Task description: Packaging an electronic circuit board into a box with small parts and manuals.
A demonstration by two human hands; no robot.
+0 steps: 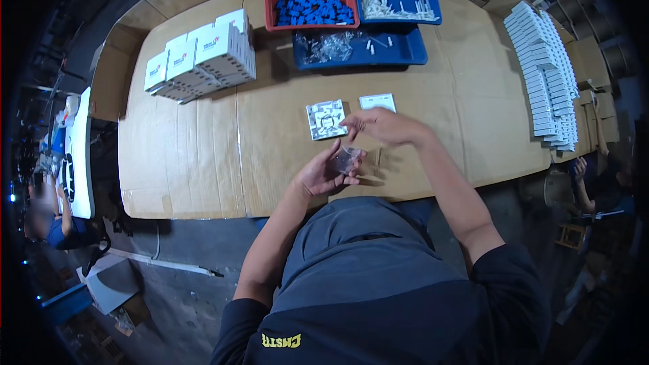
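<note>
My left hand [330, 172] is palm up above the near edge of the table, its fingers curled round a small clear plastic piece [347, 159], perhaps a bag. Just above it, my right hand [382, 126] reaches in from the right with fingers bent and pointing down. Its fingertips look pinched, but what they hold, if anything, is too small to make out. Beside those fingertips lies a square white tray-like piece [326, 120] with a grey and black pattern. A flat white box [377, 102] lies behind my right hand, partly covered by it.
White boxes [203, 54] stand stacked at the far left of the cardboard-covered table [189, 155]. At the back are a red bin [311, 23] of blue parts, a blue bin [399, 19] of white parts and a lower blue tray [399, 57]. More white boxes [541, 74] line the right. Other people work at both sides.
</note>
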